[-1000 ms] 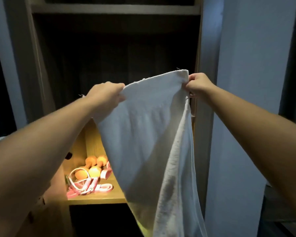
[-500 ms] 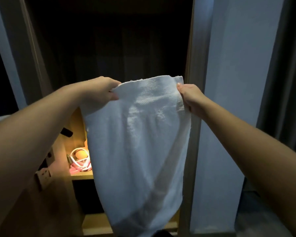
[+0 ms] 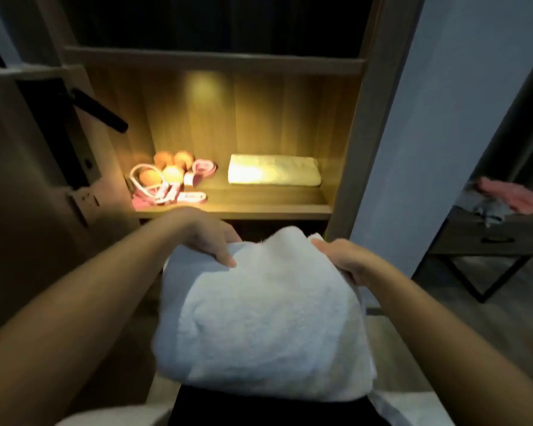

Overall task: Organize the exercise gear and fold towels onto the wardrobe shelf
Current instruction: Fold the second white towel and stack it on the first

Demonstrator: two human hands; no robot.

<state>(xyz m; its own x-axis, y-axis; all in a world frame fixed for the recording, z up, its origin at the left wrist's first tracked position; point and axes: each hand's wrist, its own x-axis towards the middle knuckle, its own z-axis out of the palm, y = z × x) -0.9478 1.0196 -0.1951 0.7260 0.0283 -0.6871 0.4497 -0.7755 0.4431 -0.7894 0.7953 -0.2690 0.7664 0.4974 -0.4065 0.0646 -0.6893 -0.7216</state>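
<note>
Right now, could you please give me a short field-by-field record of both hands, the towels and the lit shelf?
Left hand: grips the white terry towel at its left side
Right hand: grips its right side
Held towel: bunched, in front of the lit wooden shelf
Shelf contents: pink and orange exercise gear at left, folded pale towel at right

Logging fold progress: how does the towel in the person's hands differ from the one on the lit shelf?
The held towel is gripped by the left hand and right hand in front of the shelf; the shelf towel lies on it, untouched. The held towel is a loose, bulky bundle; the shelf towel is a flat, neat rectangle. Both look like pale terry cloth.
</note>
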